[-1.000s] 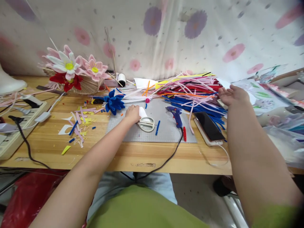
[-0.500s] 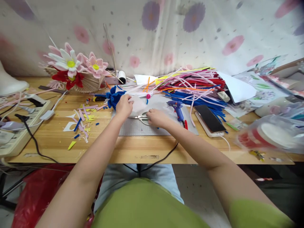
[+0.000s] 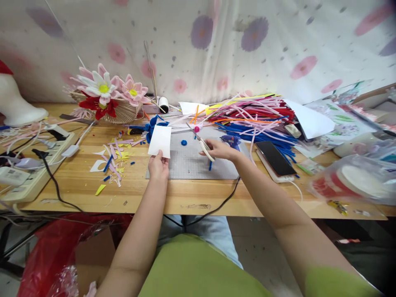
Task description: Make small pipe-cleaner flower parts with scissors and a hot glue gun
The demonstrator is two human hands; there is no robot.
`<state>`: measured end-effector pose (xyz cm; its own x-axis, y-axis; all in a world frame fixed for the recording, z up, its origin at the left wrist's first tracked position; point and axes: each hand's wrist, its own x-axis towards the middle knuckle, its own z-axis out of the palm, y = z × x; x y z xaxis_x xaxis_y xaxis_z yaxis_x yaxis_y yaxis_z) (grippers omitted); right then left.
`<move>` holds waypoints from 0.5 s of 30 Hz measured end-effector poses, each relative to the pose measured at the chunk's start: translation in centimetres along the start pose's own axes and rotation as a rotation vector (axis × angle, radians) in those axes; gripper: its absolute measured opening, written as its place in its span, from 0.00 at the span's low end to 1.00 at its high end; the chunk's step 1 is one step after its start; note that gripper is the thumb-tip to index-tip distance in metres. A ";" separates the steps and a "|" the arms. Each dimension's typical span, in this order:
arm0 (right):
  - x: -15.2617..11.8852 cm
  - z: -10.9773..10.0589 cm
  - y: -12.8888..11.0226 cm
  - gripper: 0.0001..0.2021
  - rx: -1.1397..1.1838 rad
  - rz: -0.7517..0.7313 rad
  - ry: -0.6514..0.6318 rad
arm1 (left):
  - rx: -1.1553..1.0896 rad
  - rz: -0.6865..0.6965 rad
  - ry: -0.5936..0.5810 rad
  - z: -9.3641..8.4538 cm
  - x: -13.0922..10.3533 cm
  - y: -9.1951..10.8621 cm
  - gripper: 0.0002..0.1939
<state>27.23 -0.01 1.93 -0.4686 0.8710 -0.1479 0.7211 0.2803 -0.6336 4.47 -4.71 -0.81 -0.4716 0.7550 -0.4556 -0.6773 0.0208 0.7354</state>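
My left hand (image 3: 159, 166) pinches the lower edge of a white paper piece (image 3: 160, 141), which is held up at the left side of the grey mat (image 3: 188, 167). Behind the paper, partly hidden, lies a blue fuzzy flower (image 3: 151, 128). In my right hand (image 3: 218, 149) are scissors (image 3: 206, 149), their blades pointing up and left over the mat. A small blue ball (image 3: 184, 142) rests on the mat between my hands, with a pink ball (image 3: 197, 129) behind it. The blue glue gun (image 3: 231, 141) lies just beyond my right hand.
Colourful pipe cleaners (image 3: 256, 113) are heaped at the back. A phone (image 3: 275, 159) lies on the right, near a bagged cup (image 3: 355, 177). Scraps (image 3: 114, 159), a power strip (image 3: 46, 165) and a flower arrangement (image 3: 105, 93) are on the left.
My left hand has lifted the white paper and moved it nearer. My right hand has raised the scissors from the mat. The small blue ball now shows, and the view has shifted slightly.
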 end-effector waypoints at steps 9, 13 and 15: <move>1.4 0.3 -1.7 0.21 0.332 0.051 -0.543 | 0.027 -0.098 -0.135 0.5 -0.6 -2.1 0.07; 2.2 0.5 -2.0 0.23 0.388 0.064 -0.548 | 0.068 -0.118 -0.152 0.3 -0.6 -2.7 0.07; 2.2 0.5 -1.9 0.23 0.404 0.067 -0.545 | 0.081 -0.116 -0.150 0.2 -0.5 -2.7 0.07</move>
<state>24.50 1.18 2.42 -0.6962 0.5240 -0.4906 0.5595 -0.0320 -0.8282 6.65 -4.96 -2.51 -0.2996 0.8338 -0.4638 -0.6717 0.1609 0.7232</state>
